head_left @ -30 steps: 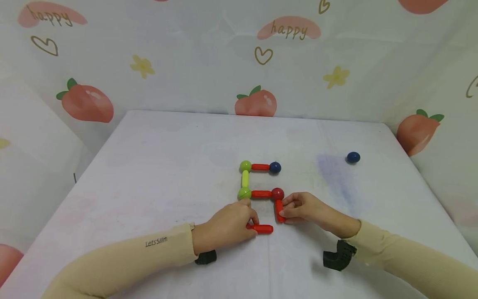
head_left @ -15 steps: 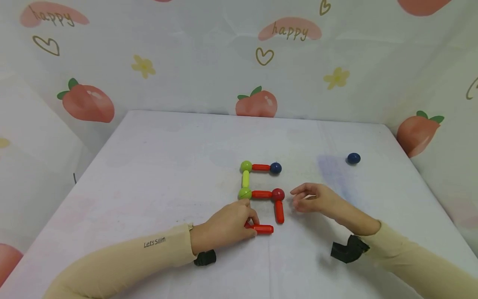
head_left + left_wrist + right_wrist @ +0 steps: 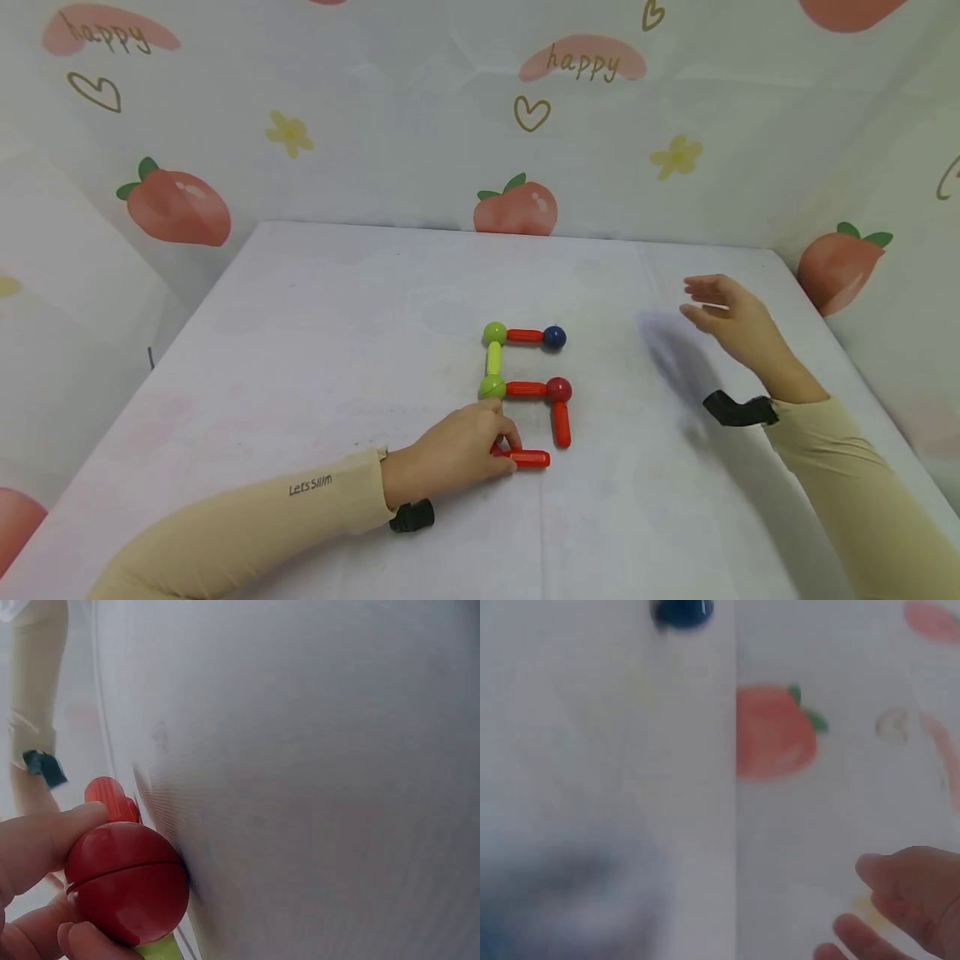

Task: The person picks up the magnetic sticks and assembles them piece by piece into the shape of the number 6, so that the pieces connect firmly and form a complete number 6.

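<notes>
My left hand [image 3: 459, 446] grips a dark red ball [image 3: 127, 883] low on the table, thumb and fingers around it in the left wrist view. From that ball a red rod [image 3: 529, 459] points right. Just beyond the left fingertips is a flat figure of balls and rods: two lime balls [image 3: 492, 387] joined by a yellow-green rod [image 3: 492, 360], red rods [image 3: 527, 389] running right, a blue ball [image 3: 554, 337] and a red ball [image 3: 558, 390] with another red rod [image 3: 561, 425] below it. My right hand [image 3: 738, 321], holding nothing, hovers at the far right with fingers apart.
The white tabletop [image 3: 360, 300] meets a peach-printed cloth [image 3: 405, 125] at the back. A dark wrist camera [image 3: 741, 410] sits under the right cuff, and another wrist camera [image 3: 412, 516] under the left.
My right hand let go of the rod below the red ball and moved right and away, over where a loose blue ball lay, now hidden. My left hand stayed put.
</notes>
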`<action>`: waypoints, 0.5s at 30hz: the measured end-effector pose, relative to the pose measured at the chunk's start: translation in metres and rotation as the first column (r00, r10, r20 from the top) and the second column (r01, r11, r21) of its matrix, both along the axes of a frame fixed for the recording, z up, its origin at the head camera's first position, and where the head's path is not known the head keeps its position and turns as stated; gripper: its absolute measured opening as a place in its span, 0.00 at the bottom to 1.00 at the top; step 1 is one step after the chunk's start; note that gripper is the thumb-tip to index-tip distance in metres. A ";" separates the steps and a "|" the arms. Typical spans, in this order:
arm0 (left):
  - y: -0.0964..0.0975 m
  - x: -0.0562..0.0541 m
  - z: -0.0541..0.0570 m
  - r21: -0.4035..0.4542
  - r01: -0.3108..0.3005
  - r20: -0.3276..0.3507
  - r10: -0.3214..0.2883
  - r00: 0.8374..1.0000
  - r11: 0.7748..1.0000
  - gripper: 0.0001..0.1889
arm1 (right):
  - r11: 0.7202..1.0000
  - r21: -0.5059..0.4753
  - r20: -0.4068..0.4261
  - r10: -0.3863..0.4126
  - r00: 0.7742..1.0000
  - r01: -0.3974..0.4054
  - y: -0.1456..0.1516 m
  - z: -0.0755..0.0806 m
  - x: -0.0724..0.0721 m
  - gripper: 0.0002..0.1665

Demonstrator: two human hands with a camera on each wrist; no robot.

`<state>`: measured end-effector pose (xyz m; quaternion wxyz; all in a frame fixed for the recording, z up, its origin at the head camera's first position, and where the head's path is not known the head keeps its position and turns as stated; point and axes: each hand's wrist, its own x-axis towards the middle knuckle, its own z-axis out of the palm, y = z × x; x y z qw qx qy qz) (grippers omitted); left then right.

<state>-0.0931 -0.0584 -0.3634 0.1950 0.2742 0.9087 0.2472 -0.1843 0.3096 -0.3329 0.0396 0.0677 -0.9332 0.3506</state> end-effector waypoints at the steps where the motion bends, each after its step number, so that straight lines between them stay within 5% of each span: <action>1: 0.000 0.000 0.000 -0.002 -0.001 0.003 0.001 1.000 1.000 0.07 | 0.999 0.013 0.006 -0.036 0.999 0.036 0.007 -0.001 -0.004 0.31; 7: 0.001 0.000 0.000 -0.014 0.005 -0.004 -0.005 1.000 1.000 0.08 | 0.991 -0.005 0.044 -0.136 0.990 0.136 0.036 -0.012 -0.019 0.39; 15: 0.001 0.000 0.000 -0.024 0.011 -0.026 -0.011 1.000 1.000 0.08 | 0.993 0.013 0.191 -0.115 0.975 0.115 0.056 -0.029 -0.030 0.46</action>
